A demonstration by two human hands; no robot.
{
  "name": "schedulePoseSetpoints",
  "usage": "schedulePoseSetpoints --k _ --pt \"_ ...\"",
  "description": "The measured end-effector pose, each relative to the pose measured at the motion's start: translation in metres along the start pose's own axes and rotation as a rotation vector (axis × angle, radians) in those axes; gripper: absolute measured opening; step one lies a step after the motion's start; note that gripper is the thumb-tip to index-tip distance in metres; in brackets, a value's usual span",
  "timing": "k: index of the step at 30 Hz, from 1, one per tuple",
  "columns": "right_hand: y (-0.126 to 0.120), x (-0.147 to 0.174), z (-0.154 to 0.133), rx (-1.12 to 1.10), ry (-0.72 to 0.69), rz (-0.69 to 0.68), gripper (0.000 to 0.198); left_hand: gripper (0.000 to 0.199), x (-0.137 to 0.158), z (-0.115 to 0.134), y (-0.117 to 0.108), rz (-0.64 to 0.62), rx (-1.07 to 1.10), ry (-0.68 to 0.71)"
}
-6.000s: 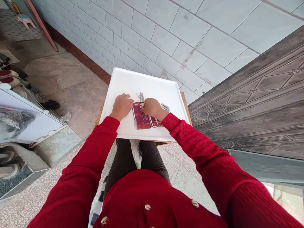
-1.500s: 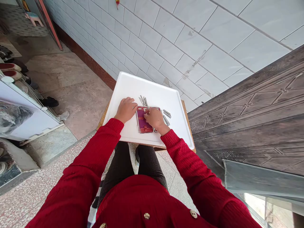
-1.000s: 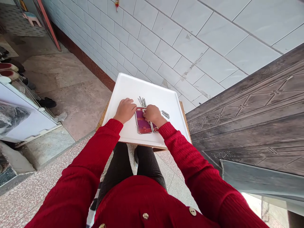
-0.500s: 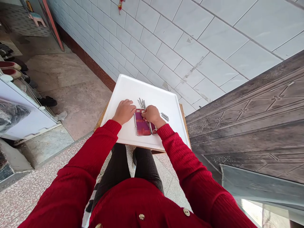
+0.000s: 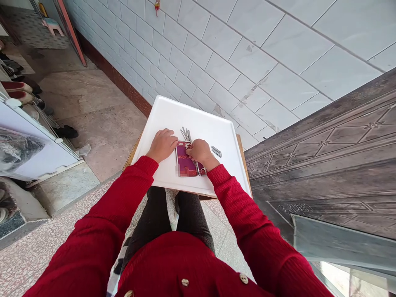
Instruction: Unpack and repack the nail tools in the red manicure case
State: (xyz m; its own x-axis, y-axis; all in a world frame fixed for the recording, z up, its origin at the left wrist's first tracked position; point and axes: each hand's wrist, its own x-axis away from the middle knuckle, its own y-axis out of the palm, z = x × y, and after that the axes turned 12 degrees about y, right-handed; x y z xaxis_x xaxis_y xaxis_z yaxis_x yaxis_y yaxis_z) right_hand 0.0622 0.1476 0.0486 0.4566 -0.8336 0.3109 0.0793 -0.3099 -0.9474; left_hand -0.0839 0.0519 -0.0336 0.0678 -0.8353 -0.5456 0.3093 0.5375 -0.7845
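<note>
An unfolded manicure case (image 5: 187,163) with purple lining, a dark red border and a row of orange stitched loops lies on a white tray (image 5: 167,113). My left hand (image 5: 162,146) rests on the tray with its fingertips closed at the case's upper left corner. Over the case's fold, my right hand (image 5: 200,151) is pinched near the top of the loops; what its fingers hold is mostly hidden. Several slim metal tools (image 5: 186,133) lie loosely fanned out just beyond the case. Right of my right hand lie silver nail clippers (image 5: 216,151).
The tray sits on a wooden-edged stand (image 5: 242,154) close to a tiled wall (image 5: 213,53). A dark carved panel (image 5: 309,165) rises at the right. A rack with shoes (image 5: 18,93) stands at the left, and a small stool (image 5: 53,26) is farther back.
My right hand has shifted slightly right and down over the case, showing a bit of metal near its top edge. My left hand stays at the corner. The view has turned slightly.
</note>
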Motion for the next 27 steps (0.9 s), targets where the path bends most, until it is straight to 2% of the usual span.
schedulePoseSetpoints --k 8,15,23,27 --pt "0.008 -0.007 0.000 0.115 -0.015 0.155 0.024 0.033 0.000 -0.001 0.000 0.004 0.001 0.001" --pt "0.000 -0.018 -0.004 -0.021 -0.017 0.143 0.020 0.031 0.001 -0.001 0.000 0.005 0.001 -0.003" --pt "-0.026 -0.072 -0.024 -0.095 -0.051 0.213 0.013 0.031 0.001 -0.002 -0.001 0.004 0.008 -0.001" --pt "-0.029 -0.090 -0.008 -0.201 -0.049 0.143 0.012 0.032 0.000 -0.005 -0.001 -0.010 0.001 0.005"
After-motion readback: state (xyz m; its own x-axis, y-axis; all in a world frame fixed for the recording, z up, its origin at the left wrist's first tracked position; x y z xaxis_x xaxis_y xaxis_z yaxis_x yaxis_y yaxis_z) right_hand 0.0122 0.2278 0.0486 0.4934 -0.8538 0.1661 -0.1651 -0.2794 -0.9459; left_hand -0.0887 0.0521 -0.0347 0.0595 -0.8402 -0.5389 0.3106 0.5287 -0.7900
